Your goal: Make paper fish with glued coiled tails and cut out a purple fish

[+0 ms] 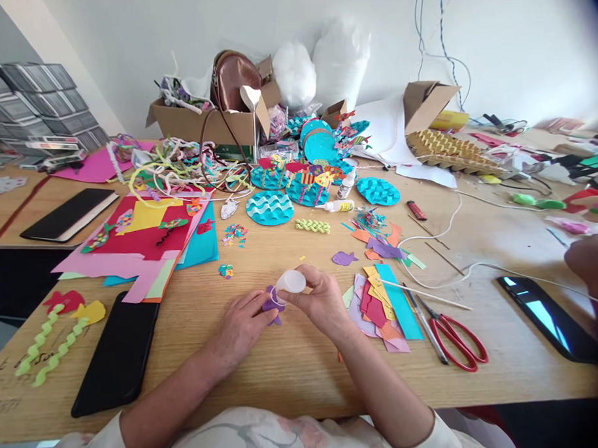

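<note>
My right hand (322,296) is closed round a white glue bottle (292,282), tipped so that its base faces up toward me. The nozzle is hidden. Under it lies a small purple paper fish (276,319), partly covered by my fingers. My left hand (238,324) steadies this fish on the table between thumb and fingers. Another purple paper fish (344,258) lies flat beyond my right hand. Tiny coloured paper bits (226,271) form a small pile ahead of my left hand, with a larger pile (235,234) behind it.
Red-handled scissors (459,341), a pen (430,334) and paper strips (378,306) lie to the right. A black phone (118,361) rests at left. Blue wavy discs (269,207) and glue bottles (338,205) stand farther back. Another person's hand (592,266) shows at the right edge.
</note>
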`<state>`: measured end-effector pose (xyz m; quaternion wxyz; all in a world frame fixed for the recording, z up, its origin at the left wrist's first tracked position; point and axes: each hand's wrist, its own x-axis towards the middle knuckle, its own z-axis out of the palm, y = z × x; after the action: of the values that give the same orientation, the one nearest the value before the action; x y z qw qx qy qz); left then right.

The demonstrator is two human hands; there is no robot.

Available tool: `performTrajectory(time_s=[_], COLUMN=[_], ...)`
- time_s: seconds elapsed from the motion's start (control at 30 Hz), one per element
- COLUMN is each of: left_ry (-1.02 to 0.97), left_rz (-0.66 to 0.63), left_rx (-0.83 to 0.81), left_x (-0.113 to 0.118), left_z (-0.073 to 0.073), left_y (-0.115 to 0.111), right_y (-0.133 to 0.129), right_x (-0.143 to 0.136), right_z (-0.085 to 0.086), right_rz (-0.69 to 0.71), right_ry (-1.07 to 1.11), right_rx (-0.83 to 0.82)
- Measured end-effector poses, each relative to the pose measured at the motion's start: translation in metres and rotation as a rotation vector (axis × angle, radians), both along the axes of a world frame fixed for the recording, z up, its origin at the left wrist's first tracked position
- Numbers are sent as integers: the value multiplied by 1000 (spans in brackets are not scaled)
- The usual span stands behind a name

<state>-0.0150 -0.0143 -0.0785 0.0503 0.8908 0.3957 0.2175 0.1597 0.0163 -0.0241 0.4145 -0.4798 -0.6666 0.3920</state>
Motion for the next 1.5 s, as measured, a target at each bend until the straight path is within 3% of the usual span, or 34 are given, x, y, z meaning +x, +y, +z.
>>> performTrajectory(time_s=[0.4,0.73,1.23,1.5], left_ry=[-45,-32,-42,-52], left_rz=[0,-11,-28,-14], left_rx=[59,79,68,44], left_x=[1,-6,-1,-1], left_z=[-6,-15,-7,-11], left_y=[1,2,1,0], right_y=[0,2,-2,-3], right_x=[2,6,1,0], right_z=[-5,-6,0,2], right_rz=[-16,-43,22,18], right_ry=[7,185,33,27], right_rx=[-47,-161,-70,-18])
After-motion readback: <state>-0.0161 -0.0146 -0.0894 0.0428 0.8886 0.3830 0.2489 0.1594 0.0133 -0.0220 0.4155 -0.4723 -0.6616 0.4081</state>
